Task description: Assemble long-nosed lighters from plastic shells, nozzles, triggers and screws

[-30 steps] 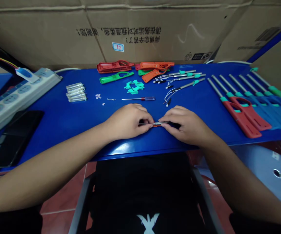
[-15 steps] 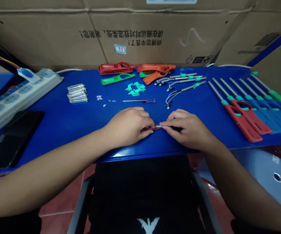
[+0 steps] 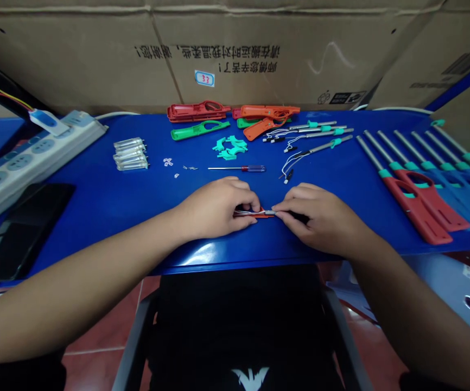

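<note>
Near the table's front edge, my left hand (image 3: 214,212) is closed around an orange-red lighter casing half (image 3: 266,216), thumb and fingers on either side of it. White wires (image 3: 243,213) run along the casing between those fingers. From the right, my right hand (image 3: 320,220) pinches a thin metal lighter tube (image 3: 269,212) lying in line with the casing's end. Most of the tube is hidden by my right fingers, and the casing's left part is behind my left hand. A screwdriver (image 3: 254,168) with a clear purple-red handle lies just beyond both hands.
Red casings (image 3: 197,112), a green casing half (image 3: 199,130) and orange casings (image 3: 265,119) lie at the back. Teal clips (image 3: 230,147), wired metal tubes (image 3: 326,145) and clear fuel tanks (image 3: 130,155) are nearer. Assembled lighters (image 3: 416,209) line the right; a power strip (image 3: 39,152) and phone (image 3: 23,228) are left.
My left fingers have spread slightly, showing white wires and more of the casing. My right hand stays pinched at the tube's end. The camera view has turned slightly.
</note>
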Demonstrator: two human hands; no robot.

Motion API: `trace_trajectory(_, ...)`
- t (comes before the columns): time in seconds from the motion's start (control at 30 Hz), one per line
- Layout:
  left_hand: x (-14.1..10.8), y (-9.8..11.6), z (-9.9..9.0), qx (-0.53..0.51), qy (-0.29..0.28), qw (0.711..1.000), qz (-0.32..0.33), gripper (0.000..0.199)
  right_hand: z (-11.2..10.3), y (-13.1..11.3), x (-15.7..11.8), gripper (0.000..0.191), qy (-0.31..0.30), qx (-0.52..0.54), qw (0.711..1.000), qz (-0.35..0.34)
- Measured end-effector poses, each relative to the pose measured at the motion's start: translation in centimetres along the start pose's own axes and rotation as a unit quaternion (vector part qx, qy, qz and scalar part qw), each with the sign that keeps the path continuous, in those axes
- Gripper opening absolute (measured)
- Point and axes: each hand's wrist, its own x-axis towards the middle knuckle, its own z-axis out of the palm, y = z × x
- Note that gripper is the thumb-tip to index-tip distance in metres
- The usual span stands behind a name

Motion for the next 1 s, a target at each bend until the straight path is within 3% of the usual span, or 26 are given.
trace_trajectory(0.3,0.0,0.2,0.2,-0.012,0.01,1.0,-0.007,0.011,0.0,-0.3,-0.1,0.021,0.014,0.025,1.0,-0.005)
trace_trajectory(0.5,-0.1,0.3,0.3,0.006,-0.003,1.0,-0.021,0.013,-0.8,-0.5,0.6,0.018,-0.032,0.042,0.998,0.041)
trace_trajectory(0.63,-0.6,0.7,-1.0,0.027,-0.029,0.999,-0.017,0.023,-1.2,-0.6,1.1,0.018,-0.05,0.007,0.998,0.031)
trace_trajectory(0.77,-2.4,2.2,-2.5,0.09,-0.04,0.993,-0.063,0.036,-1.1,-0.6,1.0,0.018,-0.048,0.011,0.998,0.039)
trace_trajectory(0.87,-4.3,3.5,-1.7,0.116,0.015,0.988,-0.104,0.024,-0.8,-0.5,0.6,0.018,-0.035,0.032,0.997,0.052)
trace_trajectory(1.0,-5.7,4.1,1.2,0.119,0.109,0.978,-0.131,0.018,-0.3,-0.4,0.0,0.019,-0.018,0.037,0.998,0.057)
